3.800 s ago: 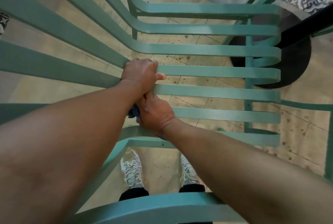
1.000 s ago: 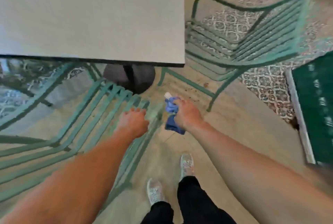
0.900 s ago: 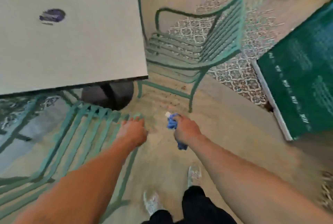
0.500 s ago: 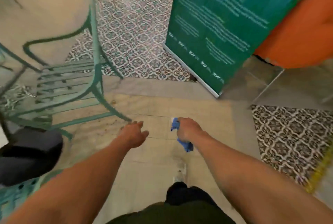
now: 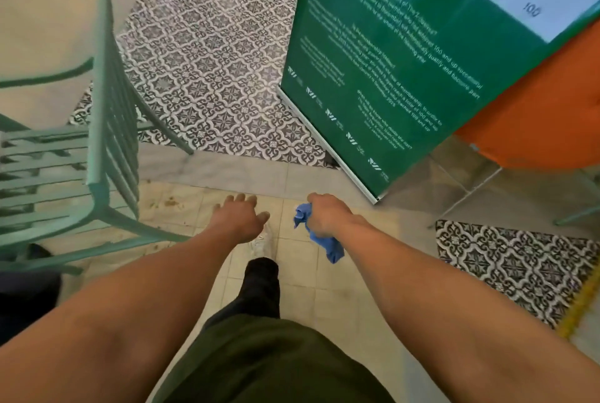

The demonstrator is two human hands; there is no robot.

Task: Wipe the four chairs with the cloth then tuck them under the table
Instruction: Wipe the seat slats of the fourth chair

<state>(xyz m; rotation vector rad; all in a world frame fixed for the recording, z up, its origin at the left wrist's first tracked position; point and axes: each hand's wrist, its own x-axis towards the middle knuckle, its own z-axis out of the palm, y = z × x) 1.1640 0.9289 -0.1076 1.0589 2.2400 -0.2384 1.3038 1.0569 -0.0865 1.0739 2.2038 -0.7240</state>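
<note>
The right hand (image 5: 328, 216) clutched the bunched blue cloth (image 5: 319, 234) in its grip, the left hand (image 5: 238, 216) hung slack and empty, and the nearby green slatted chair (image 5: 97, 130) stood apparently unwiped and untucked.

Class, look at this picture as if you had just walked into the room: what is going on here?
A person is standing on a tiled floor, looking down at their own arms. The right hand grips a crumpled blue cloth. The left hand is open, holds nothing and touches nothing. A green slatted chair stands apart to the left, not being wiped at this moment. A green banner stands ahead on the right.
</note>
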